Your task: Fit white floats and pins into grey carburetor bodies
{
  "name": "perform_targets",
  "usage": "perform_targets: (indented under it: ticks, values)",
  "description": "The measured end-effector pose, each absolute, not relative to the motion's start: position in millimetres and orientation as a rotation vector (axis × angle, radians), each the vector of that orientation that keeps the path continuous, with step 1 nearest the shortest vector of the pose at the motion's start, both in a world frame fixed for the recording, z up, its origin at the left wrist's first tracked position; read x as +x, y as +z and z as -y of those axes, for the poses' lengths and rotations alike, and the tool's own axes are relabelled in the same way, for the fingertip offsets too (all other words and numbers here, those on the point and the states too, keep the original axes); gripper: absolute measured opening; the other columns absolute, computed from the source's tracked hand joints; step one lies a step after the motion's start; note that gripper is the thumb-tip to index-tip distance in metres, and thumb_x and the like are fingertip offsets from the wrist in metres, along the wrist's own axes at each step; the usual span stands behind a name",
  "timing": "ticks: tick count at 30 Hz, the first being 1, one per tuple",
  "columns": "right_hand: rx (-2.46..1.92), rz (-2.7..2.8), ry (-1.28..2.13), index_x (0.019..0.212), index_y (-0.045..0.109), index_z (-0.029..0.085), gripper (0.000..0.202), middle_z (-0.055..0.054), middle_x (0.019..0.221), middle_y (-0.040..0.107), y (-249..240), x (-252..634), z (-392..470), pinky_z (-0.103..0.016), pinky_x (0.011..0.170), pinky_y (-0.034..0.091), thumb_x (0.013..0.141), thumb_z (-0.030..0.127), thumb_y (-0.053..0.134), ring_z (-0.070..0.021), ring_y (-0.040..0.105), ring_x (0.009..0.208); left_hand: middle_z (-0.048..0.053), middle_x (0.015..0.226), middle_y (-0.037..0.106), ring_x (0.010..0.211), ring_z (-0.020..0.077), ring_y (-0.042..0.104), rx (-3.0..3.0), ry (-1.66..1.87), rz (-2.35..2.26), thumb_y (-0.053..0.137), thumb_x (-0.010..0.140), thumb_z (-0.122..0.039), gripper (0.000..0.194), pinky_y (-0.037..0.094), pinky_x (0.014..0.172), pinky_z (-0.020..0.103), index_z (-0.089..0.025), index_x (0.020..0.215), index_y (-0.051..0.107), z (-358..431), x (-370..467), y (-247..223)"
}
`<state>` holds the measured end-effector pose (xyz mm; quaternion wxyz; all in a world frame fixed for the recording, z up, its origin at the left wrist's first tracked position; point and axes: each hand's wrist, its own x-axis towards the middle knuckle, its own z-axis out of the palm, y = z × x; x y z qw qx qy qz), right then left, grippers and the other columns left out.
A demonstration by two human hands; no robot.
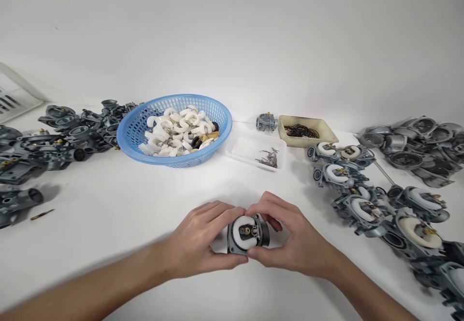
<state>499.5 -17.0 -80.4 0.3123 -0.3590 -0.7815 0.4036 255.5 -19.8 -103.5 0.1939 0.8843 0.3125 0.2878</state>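
A grey metal carburetor (237,250) rests on the white table between my two hands, its open float side facing up. Set into it is a white C-shaped float (239,236), with brass jets showing in the middle. My left hand (206,236) grips the carburetor's left side, thumb along the near edge and fingers at the far edge. From the right, my right hand (290,236) holds it too, thumb at the near edge and index finger on the far edge. The undersides of both hands are hidden.
A blue basket (126,142) holds many floats. Beside it are a clear tray (239,154) of small pins and a cream box (311,142) of black rings. Carburetors (65,130) crowd the left; float-fitted carburetors (366,210) and metal bowls (406,159) fill the right. A brass needle (41,214) lies left.
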Motion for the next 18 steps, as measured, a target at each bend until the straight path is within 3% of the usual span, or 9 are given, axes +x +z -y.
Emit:
perform_targets:
  ticks: [8, 18]
  values:
    - [-0.914, 2.113, 0.990, 0.106, 0.062, 0.025, 0.040, 0.002, 0.085, 0.049, -80.0, 505.3, 13.7, -0.028, 0.065, 0.040, 0.072, 0.008, 0.072, -0.0146, 0.048, 0.073, 0.010, 0.114, 0.073, 0.099, 0.0258, 0.071, 2.493, 0.784, -0.882, 0.073, 0.089, -0.051, 0.061, 0.059, 0.087, 0.037, -0.023, 0.138, 0.050, 19.1, 252.1, -104.0]
    - [-0.900, 2.121, 0.961, 0.101, 0.062, 0.024, 0.033, 0.001, 0.084, 0.051, -82.0, 504.1, 15.3, -0.028, 0.063, 0.040, 0.073, 0.008, 0.068, -0.0150, 0.049, 0.072, 0.011, 0.113, 0.074, 0.099, 0.0265, 0.072, 2.504, 0.800, -0.861, 0.073, 0.089, -0.050, 0.061, 0.059, 0.087, 0.038, -0.023, 0.139, 0.049, 17.1, 251.0, -102.9]
